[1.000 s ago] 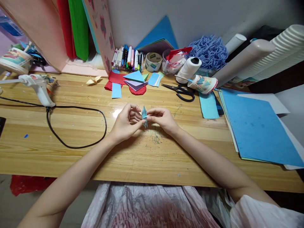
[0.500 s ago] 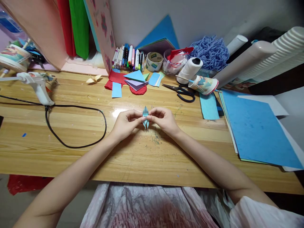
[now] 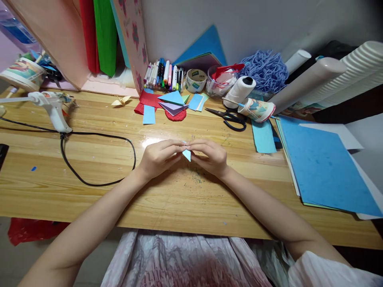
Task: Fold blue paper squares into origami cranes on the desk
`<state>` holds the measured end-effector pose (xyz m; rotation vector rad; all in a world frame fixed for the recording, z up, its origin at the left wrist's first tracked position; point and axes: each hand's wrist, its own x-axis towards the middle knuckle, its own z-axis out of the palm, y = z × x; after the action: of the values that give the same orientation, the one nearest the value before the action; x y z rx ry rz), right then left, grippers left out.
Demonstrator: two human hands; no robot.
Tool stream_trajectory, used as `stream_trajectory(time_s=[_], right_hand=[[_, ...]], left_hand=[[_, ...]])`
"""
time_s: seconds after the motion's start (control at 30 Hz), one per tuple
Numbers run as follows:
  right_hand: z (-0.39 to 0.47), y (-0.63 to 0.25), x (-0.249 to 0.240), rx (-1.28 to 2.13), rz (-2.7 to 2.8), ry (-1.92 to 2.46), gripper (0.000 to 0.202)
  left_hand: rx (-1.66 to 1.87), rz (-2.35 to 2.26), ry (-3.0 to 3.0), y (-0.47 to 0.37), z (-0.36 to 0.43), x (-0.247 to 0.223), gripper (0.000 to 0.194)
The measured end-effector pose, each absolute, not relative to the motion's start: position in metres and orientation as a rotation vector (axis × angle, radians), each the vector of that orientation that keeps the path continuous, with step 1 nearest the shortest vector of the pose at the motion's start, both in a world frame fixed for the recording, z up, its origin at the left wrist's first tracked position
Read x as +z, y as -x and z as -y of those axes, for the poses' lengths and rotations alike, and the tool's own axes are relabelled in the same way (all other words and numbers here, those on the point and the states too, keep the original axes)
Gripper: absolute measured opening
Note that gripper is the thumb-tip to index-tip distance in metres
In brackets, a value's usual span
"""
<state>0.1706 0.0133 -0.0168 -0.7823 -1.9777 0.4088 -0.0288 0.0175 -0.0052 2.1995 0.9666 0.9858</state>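
A small folded light blue paper (image 3: pixel 187 154) is pinched between both hands above the middle of the wooden table. My left hand (image 3: pixel 161 156) grips its left side, fingers closed, and my right hand (image 3: pixel 209 155) grips its right side the same way. The fingertips meet over the paper's upper part and hide most of it; a pointed lower end shows below them. Beyond the hands lie folded blue paper (image 3: pixel 172 97), folded purple paper (image 3: pixel 172 109) and a red crepe piece (image 3: pixel 176 115).
Black scissors (image 3: pixel 229 116) lie behind my right hand. A white glue gun (image 3: pixel 55 113) with a looped black cord stands at left. Blue sheets (image 3: pixel 326 163) are stacked at right. Markers (image 3: pixel 164 75), a tape roll (image 3: pixel 196 80) and a tipped paper cup (image 3: pixel 257 109) line the back.
The fingers have closed in around the folded paper. Its open, two-pointed shape now shows mostly as one pale point below the fingertips. The camera view has shifted slightly.
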Motion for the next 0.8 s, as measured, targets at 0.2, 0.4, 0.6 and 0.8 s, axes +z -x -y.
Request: stream_trajectory(time_s=[0.2,0.4,0.6,0.8], right_hand=[[-0.015,-0.179,-0.021,0.118,2.066,0.715,0.014],[-0.016,-0.184,-0.024,0.212,2.122,0.673,0.013],[-0.018,-0.179,-0.023,0.187,2.325,0.534,0.018],[-0.02,-0.174,-0.024,0.092,2.347,0.516,0.02]], left_hand=[[0.989,-1.092,-1.764,0.022,-0.017,-0.001,0.029],[0.495,-0.735,-0.95,0.022,-0.019,0.006,0.049],[0.549,-0.871,-0.794,0.018,-0.017,0.003,0.032],[0.572,-0.977,-0.723,0.018,-0.015,0.0,0.033]])
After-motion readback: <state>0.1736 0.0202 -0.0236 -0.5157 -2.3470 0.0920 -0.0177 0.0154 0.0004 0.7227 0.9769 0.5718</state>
